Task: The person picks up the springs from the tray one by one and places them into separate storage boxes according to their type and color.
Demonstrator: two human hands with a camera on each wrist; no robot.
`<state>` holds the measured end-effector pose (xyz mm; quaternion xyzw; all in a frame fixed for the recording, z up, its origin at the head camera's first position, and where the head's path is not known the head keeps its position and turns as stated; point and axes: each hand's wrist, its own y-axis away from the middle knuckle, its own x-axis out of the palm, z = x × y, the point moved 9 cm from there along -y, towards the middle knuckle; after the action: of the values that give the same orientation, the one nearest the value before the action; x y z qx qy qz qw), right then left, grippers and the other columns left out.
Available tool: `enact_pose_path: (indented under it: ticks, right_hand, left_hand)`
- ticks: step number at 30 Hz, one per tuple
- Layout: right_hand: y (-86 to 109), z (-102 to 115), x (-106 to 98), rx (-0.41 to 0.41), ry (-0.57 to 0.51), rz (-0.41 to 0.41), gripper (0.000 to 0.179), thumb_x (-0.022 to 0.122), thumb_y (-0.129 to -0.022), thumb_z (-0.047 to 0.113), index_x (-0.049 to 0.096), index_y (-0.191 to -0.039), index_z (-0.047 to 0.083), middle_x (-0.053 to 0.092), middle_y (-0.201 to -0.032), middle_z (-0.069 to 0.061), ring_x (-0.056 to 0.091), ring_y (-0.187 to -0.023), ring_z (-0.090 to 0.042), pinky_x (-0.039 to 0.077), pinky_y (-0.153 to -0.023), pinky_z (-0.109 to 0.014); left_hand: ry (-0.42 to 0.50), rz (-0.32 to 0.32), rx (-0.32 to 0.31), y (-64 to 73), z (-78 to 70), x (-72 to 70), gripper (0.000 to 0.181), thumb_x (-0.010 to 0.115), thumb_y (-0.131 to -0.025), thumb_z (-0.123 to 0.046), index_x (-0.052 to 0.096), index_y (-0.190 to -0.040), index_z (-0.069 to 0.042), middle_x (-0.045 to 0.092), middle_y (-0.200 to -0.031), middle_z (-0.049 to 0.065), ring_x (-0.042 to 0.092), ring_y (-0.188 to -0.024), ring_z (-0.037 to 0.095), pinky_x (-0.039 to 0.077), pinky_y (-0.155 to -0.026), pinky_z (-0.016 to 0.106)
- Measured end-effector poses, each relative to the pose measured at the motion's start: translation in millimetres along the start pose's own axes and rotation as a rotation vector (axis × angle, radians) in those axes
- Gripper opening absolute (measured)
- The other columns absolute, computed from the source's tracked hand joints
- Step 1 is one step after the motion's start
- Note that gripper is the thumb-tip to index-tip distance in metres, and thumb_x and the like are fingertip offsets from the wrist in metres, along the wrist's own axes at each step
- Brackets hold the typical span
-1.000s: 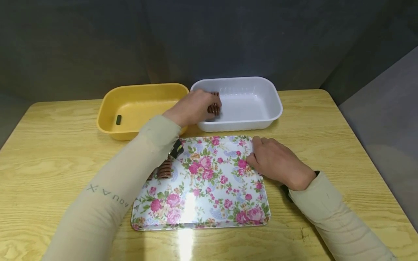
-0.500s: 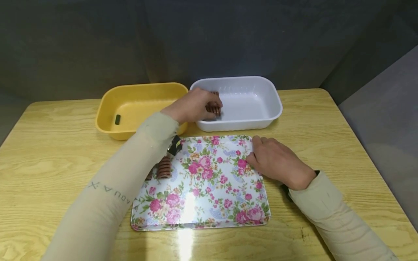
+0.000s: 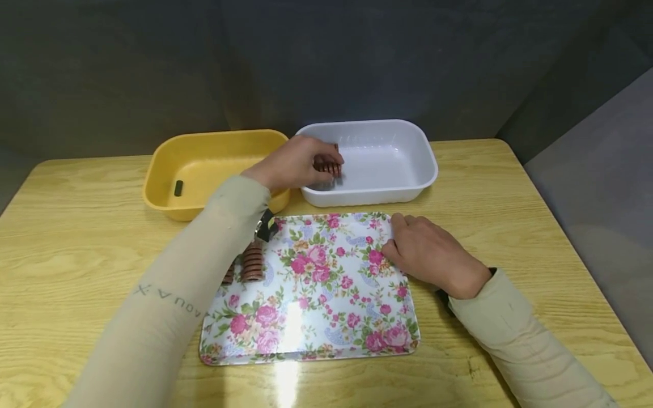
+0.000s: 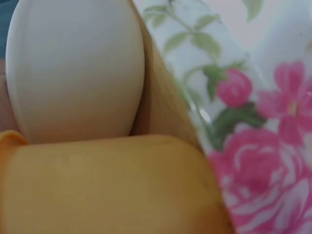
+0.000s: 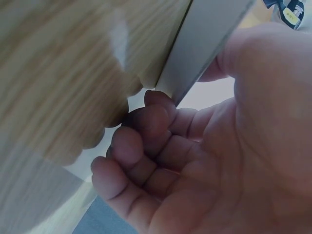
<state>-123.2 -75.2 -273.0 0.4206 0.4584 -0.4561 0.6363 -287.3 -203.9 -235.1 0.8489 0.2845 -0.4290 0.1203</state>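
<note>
Inside the left end of the white bin (image 3: pixel 369 196), my left hand (image 3: pixel 293 161) curls its thumb and fingers around a brown ribbed cylinder (image 3: pixel 330 169). A sliver of another brown ribbed piece (image 3: pixel 336 147) shows behind the fingers. Two more such pieces lie at the left side of the flowered tray (image 3: pixel 326 306): one ribbed cylinder (image 3: pixel 252 262) shows well, and the sleeve half covers the other ribbed cylinder (image 3: pixel 228 275). At the tray's upper right edge, my right hand (image 3: pixel 433 255) grips the rim; the right wrist view shows its fingers (image 5: pixel 127 146) curled under the tray.
A yellow bin (image 3: pixel 165 209) stands left of the white one, with a small dark green cylinder (image 3: pixel 178 188) in it. Both bins sit at the back of the wooden table (image 3: pixel 76 243), against a dark wall (image 3: pixel 326 62). My left forearm crosses in front of the yellow bin.
My left hand stays in the white bin around the brown cylinder, with slightly more gap between thumb and fingers. My right hand keeps its grip on the tray. The head view has shifted slightly.
</note>
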Motion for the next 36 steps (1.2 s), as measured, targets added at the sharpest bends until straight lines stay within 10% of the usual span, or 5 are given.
enact_pose_path:
  ticks: [36]
  right_hand:
    - [0.7, -6.3, -3.8, 0.011, 0.008, 0.019, 0.019, 0.049, -0.101, 0.019, 0.047, -0.086, 0.008, 0.046, -0.071, -0.005, 0.041, -0.062, -0.018, 0.035, -0.060, -0.029]
  left_hand:
    - [-0.151, 0.061, -0.110, -8.8, 1.6, 9.4, 0.025, 0.078, -0.093, -0.019, 0.076, -0.117, -0.017, 0.072, -0.110, -0.001, 0.061, -0.100, 0.018, 0.052, -0.102, 0.035]
